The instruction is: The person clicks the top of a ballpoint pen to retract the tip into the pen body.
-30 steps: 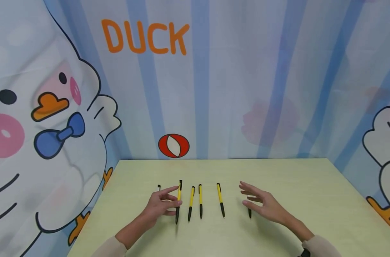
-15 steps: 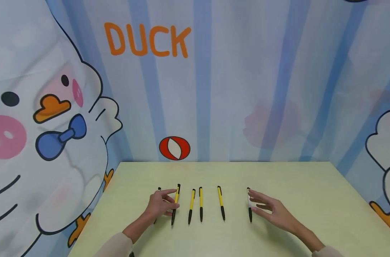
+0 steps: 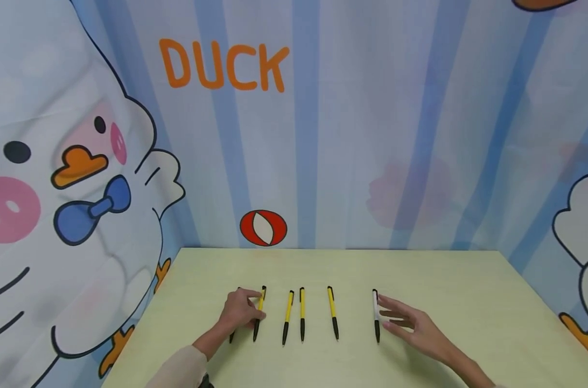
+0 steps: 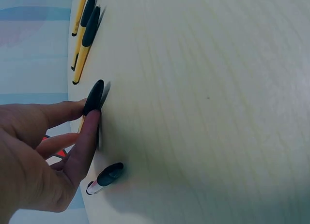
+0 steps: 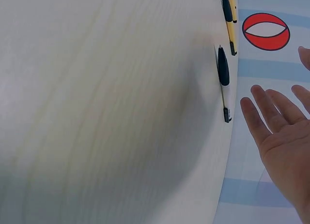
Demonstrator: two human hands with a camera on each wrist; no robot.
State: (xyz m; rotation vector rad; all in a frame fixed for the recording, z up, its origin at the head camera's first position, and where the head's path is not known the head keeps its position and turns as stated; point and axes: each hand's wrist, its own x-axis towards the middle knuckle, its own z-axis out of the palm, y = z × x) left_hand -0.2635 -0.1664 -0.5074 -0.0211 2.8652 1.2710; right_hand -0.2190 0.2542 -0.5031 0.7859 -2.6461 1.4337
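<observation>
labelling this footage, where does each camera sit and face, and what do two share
Head: on the head, facing forward and down at the table and pens; left hand and right hand show.
Left wrist: on that wrist, facing the yellow pen the left hand pinches; that hand shows.
Right wrist: on that wrist, facing the table; the right hand shows at the right edge.
Head and right wrist share the white pen near the right hand.

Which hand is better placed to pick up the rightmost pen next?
Probably the right hand: it is empty and just beside the rightmost pen, while the left hand pinches a yellow pen well to the left.
</observation>
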